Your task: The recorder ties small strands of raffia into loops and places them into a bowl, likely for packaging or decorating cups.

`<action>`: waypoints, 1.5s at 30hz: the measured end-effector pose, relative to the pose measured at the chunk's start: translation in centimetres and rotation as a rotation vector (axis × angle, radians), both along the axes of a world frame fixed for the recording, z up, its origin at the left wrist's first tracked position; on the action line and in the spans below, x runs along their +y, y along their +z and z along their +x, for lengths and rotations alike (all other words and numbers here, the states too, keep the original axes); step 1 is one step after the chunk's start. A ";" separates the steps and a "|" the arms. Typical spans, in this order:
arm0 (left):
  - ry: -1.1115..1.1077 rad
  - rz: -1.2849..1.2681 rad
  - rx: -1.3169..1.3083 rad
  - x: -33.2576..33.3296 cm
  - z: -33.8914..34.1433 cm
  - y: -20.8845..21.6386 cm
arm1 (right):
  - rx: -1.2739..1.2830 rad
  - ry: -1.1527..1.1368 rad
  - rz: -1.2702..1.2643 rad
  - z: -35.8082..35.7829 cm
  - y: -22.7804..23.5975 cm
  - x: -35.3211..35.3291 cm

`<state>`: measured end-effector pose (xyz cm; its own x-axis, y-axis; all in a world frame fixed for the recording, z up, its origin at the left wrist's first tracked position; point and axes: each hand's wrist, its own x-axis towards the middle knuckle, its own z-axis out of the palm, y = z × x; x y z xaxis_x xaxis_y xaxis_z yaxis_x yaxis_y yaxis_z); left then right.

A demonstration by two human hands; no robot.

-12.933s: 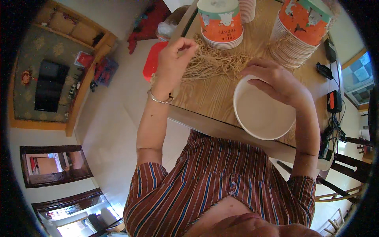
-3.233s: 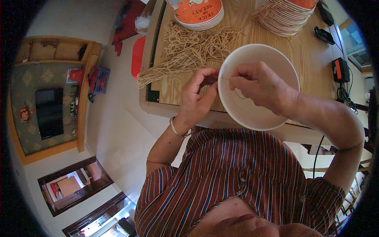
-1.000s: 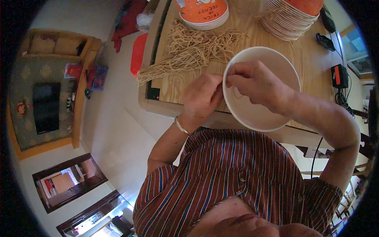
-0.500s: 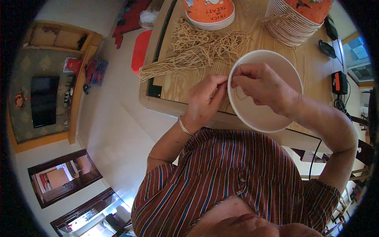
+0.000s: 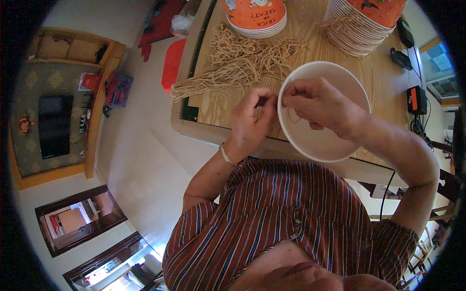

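Observation:
A round paper bucket, white inside, sits at the table's near edge with its opening facing me. My right hand reaches into it, fingers pinched close to the left rim. A thin beige cord hangs in a small curve below those fingers. Outside the same rim, my left hand has its thumb and forefinger curled together against the bucket's wall. What those fingertips hold is hidden. Beyond the hands lies a loose bundle of beige cords, spread over the wooden table.
A short stack of orange buckets stands upside down behind the cords. To its right is a taller bucket stack with cord handles. Black adapters and cables line the right edge. A red stool stands left of the table.
My left hand's thumb and forefinger have bowed apart, leaving a gap between them, and sit slightly left. The bucket has shifted slightly left. My right hand stays pinched inside the rim.

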<state>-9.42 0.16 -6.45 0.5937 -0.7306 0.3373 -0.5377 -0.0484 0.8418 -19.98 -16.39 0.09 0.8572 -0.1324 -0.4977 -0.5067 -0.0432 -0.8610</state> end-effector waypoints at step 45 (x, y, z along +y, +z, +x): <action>-0.052 -0.029 -0.198 0.4 0.4 0.5 | -0.171 0.083 0.077 0.1 -1.3 -0.1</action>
<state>-9.02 0.51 -5.96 0.4753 -0.7468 0.4651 -0.6938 0.0069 0.7201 -19.85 -16.50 -1.21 0.9366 -0.0247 -0.3496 -0.3499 -0.0098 -0.9367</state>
